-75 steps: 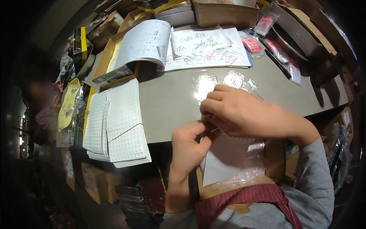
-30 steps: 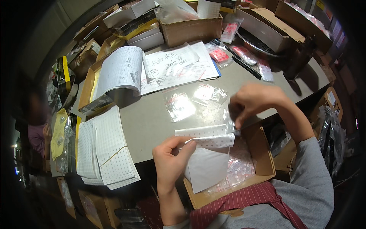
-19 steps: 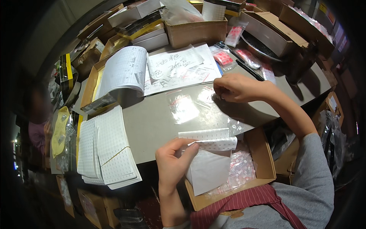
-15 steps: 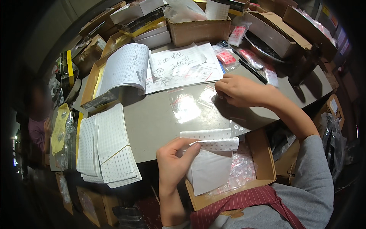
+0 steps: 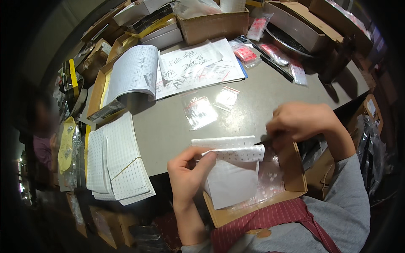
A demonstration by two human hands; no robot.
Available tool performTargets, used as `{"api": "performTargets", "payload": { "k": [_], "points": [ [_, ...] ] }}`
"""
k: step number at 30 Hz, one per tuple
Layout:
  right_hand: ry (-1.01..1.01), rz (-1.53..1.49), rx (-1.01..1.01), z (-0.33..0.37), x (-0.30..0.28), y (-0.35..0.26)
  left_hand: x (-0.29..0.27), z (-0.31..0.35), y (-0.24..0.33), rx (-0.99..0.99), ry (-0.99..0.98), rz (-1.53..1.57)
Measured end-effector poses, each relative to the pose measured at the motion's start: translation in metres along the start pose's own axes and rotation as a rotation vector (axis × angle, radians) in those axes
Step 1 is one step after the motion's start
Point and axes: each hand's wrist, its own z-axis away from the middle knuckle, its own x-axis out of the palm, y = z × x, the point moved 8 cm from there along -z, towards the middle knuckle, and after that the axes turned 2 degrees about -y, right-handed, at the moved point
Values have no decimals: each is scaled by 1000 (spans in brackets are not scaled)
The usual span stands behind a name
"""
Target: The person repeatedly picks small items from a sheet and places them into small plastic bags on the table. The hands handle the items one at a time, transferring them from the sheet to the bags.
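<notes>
My left hand (image 5: 187, 175) pinches the folded edge of a white label sheet (image 5: 242, 155) between thumb and fingers. The sheet's printed strip curls over the top, and its plain back (image 5: 234, 183) hangs over a cardboard box (image 5: 299, 170). Beside the sheet's right end is my right hand (image 5: 297, 122), its fingers bent together. A small dark pointed thing (image 5: 262, 142) juts from under them; its kind is unclear. Clear bags of small white round pieces (image 5: 272, 179) lie in the box, partly covered by the sheet.
Two small clear zip bags (image 5: 200, 111) lie on the grey table (image 5: 164, 126). At left is a banded stack of label sheets (image 5: 120, 162). Further back are a curled pad (image 5: 133, 76), handwritten papers (image 5: 198, 67), a black pen (image 5: 276, 68) and cardboard boxes (image 5: 213, 27).
My right hand has come from beside the small bags toward me and rightward, to the sheet's right end. The left hand keeps its pinch on the sheet. The view has shifted slightly.
</notes>
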Motion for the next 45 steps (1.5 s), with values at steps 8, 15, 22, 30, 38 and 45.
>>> {"api": "performTargets", "payload": {
  "k": [8, 15, 22, 30, 38, 45],
  "points": [
    [626, -158, -308, 2, -16, -57, 5, -3, 9, 109, 52, -55],
    [637, -168, -158, 3, -7, -29, -3, 6, 4, 112, 164, -91],
    [848, -72, -217, 12, 0, -37, 0, 6, 2, 132, 167, -74],
    [1023, 286, -333, 22, 0, -59, 1, 7, 2, 109, 174, -53],
    [864, -153, -265, -2, -39, -18, 0, 4, -1, 97, 182, -100],
    [537, -88, -248, -93, -46, 37, -3, 2, -2, 77, 80, -143]
  ]
}}
